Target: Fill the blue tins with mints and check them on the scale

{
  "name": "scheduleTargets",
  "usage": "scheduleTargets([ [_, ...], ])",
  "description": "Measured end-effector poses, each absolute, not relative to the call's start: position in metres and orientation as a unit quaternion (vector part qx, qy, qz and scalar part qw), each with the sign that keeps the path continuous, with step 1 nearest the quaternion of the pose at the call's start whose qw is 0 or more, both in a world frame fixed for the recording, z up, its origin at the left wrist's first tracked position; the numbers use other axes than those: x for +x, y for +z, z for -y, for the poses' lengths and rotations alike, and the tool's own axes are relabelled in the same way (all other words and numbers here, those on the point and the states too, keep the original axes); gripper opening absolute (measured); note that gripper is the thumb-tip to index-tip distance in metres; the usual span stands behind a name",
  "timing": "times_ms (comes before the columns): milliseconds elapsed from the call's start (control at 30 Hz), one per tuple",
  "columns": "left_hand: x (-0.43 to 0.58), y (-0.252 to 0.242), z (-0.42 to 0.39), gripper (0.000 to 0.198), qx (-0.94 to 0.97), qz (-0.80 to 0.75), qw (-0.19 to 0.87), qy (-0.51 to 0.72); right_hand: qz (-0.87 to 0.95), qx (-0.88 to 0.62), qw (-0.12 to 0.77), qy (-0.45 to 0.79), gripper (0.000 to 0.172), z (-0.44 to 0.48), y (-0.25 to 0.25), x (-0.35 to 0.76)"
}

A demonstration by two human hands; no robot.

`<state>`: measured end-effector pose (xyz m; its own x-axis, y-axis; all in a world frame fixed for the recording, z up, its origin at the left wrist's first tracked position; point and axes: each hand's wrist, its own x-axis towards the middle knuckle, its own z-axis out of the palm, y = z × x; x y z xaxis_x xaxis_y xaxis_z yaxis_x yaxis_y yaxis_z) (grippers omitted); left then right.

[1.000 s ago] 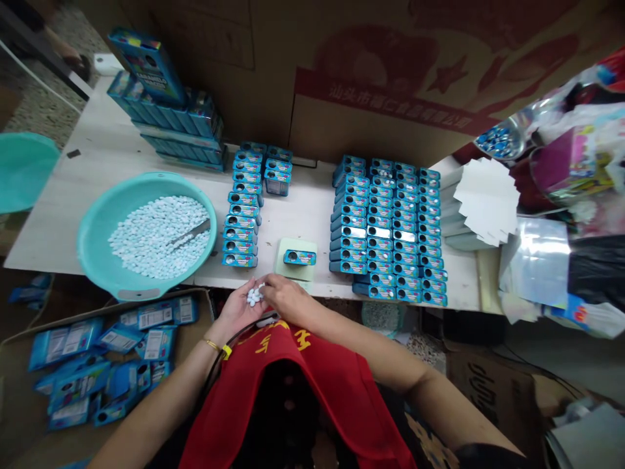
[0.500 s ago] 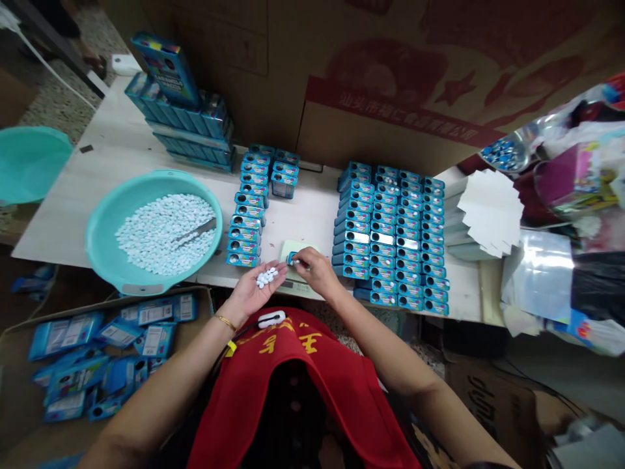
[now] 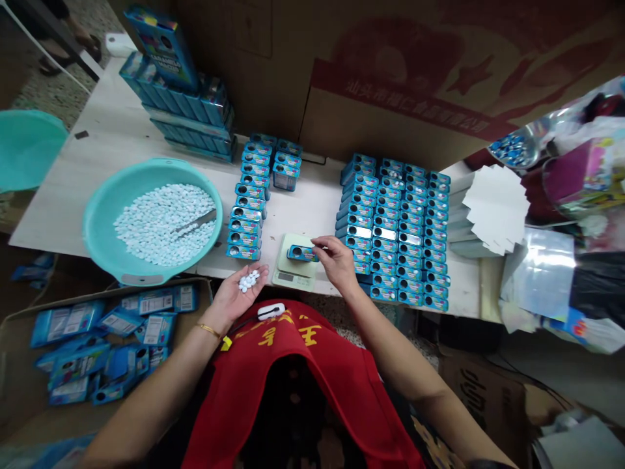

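Observation:
My left hand is palm up and slightly cupped, with a small heap of white candies lying in it. A blue tin with a dark round opening on its top stands on a pale green kitchen scale. My right hand is at the tin's right end, thumb and forefinger pinched on its edge. To the left, a turquoise basin holds many more white candies and a metal scoop. The scale's display is too small to read.
Blue tins form rows left of the scale, and a larger block of tins stands right. Stacked tins are at the back left. A large cardboard box borders the table behind. An open carton of tins sits below.
My right hand has moved right and slightly up, from over the tin to its right end. My left hand, with the candies, has drawn left and down, uncovering the scale.

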<state>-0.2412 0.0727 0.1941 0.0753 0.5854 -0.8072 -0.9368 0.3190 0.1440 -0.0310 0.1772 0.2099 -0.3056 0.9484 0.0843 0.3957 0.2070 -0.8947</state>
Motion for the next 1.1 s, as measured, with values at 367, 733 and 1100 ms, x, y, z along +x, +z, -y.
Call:
scheduleTargets([
  [367, -0.232, 0.211, -0.098, 0.018, -0.177, -0.384, 0.709, 0.564, 0.745, -0.299, 0.316, 0.506, 0.013, -0.163, 0.251, -0.101],
  [733, -0.247, 0.207, -0.086, 0.019, -0.178, -0.396, 0.732, 0.526, 0.879, -0.406, 0.094, 0.233, 0.052, -0.178, 0.209, -0.041],
  [1100, -0.280, 0.201, -0.055, 0.019, -0.214, -0.455, 0.653, 0.566, 0.865, -0.465, 0.109, 0.154, 0.039, -0.296, 0.165, -0.115],
])
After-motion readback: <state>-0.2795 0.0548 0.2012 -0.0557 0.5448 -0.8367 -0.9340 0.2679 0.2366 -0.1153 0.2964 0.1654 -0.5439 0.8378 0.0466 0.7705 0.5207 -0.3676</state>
